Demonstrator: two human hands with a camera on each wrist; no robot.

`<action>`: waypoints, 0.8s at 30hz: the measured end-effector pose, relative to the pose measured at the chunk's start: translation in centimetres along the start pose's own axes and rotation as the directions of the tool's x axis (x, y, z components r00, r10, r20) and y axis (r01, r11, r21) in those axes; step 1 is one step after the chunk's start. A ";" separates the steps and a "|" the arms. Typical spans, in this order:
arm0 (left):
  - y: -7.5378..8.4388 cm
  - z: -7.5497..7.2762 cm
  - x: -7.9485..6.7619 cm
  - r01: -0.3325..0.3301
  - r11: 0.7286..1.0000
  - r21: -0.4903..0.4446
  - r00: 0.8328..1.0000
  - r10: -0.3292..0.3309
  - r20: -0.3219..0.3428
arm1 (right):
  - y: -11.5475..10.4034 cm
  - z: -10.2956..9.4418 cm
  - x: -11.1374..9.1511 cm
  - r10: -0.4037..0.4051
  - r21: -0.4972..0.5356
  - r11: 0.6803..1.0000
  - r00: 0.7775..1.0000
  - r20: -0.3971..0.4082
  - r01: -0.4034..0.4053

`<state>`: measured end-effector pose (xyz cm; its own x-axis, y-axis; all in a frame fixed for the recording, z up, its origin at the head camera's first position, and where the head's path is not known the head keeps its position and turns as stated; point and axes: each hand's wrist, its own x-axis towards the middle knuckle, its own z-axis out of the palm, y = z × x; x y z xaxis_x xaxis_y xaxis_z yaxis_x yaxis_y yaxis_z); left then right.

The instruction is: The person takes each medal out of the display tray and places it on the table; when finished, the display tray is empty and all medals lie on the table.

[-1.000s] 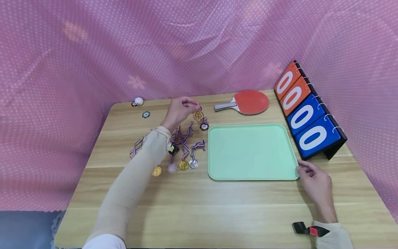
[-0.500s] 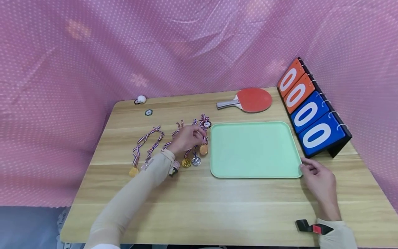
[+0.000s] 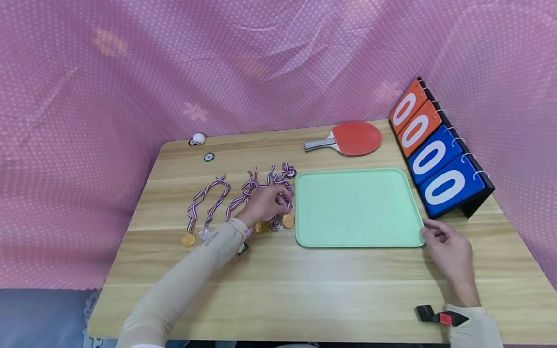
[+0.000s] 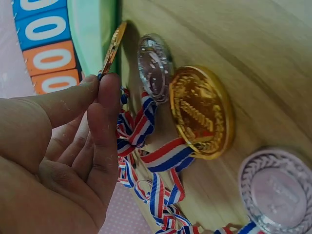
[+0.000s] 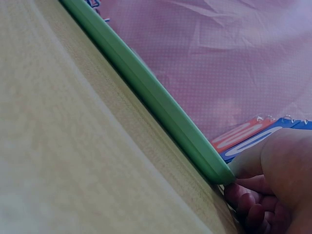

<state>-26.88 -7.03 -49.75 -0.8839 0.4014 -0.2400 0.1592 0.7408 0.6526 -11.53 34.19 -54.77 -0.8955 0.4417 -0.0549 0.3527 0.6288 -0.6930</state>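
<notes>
My left hand (image 3: 265, 203) pinches a gold medal (image 3: 288, 221) between thumb and index finger, where its striped ribbon joins it. In the left wrist view this medal (image 4: 115, 46) stands tilted, close over the table. Beside it lie a silver medal (image 4: 155, 68), another gold medal (image 4: 202, 112) and a pale silver one (image 4: 275, 190), their red, white and blue ribbons trailing back. The left hand hides part of these ribbons. At the front right corner of the light green tray (image 3: 361, 244), my right hand (image 3: 450, 249) grips the rim, thumb against the corner and fingers curled beneath.
Farther left lie a gold medal (image 3: 188, 240) and a silver medal (image 3: 204, 234) with ribbons. Behind the tray rests a red table tennis paddle (image 3: 357, 138). A flip scoreboard (image 3: 439, 150) stands at the right. A white ball (image 3: 198, 138) and a round chip (image 3: 209, 157) sit back left.
My left hand has brought the gold medal from the back of the table forward and down, to the right end of the medal row. The right hand stays at the tray corner.
</notes>
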 end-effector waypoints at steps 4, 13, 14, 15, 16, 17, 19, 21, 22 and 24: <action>-0.2 0.4 0.0 -0.018 1.000 0.017 1.000 0.018 -0.009 | 0.0 0.0 0.1 -0.002 0.001 1.000 1.000 0.000 0.002; -0.4 1.1 0.1 -0.082 0.994 0.073 0.995 0.086 -0.056 | 0.2 -0.1 0.3 0.008 0.001 1.000 1.000 0.010 -0.008; -0.4 1.1 0.1 -0.084 0.993 0.080 0.994 0.090 -0.063 | 0.2 -0.1 0.3 0.008 0.002 1.000 1.000 0.011 -0.008; -0.4 1.2 0.1 -0.085 0.992 0.089 0.993 0.091 -0.070 | 0.2 0.0 0.3 0.007 0.003 1.000 1.000 0.010 -0.007; -0.5 1.2 0.0 -0.081 0.992 0.099 0.993 0.088 -0.074 | 0.2 0.0 0.3 0.006 0.002 1.000 1.000 0.009 -0.006; -0.5 1.3 0.0 -0.077 0.991 0.109 0.993 0.086 -0.078 | 0.2 0.0 0.3 0.005 0.002 1.000 1.000 0.007 -0.005; -0.6 1.4 0.0 -0.067 0.988 0.137 0.993 0.079 -0.083 | 0.3 0.0 0.3 0.003 0.001 1.000 1.000 0.006 -0.003; -0.7 1.6 0.0 -0.060 0.986 0.154 0.994 0.073 -0.084 | 0.3 0.0 0.3 0.001 0.001 1.000 1.000 0.005 -0.001; -0.8 1.6 -0.1 -0.057 0.986 0.157 0.994 0.071 -0.084 | 0.2 0.0 0.3 0.000 -0.001 1.000 1.000 0.005 0.000; -0.9 1.7 -0.1 -0.057 0.986 0.156 0.994 0.071 -0.087 | 0.2 0.1 0.2 0.001 -0.002 1.000 1.000 0.005 -0.001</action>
<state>-26.15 -6.81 -51.48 -0.9051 0.4049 -0.1299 0.2758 0.7914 0.5455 -11.68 34.42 -54.99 -0.8964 0.4392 -0.0590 0.3540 0.6296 -0.6916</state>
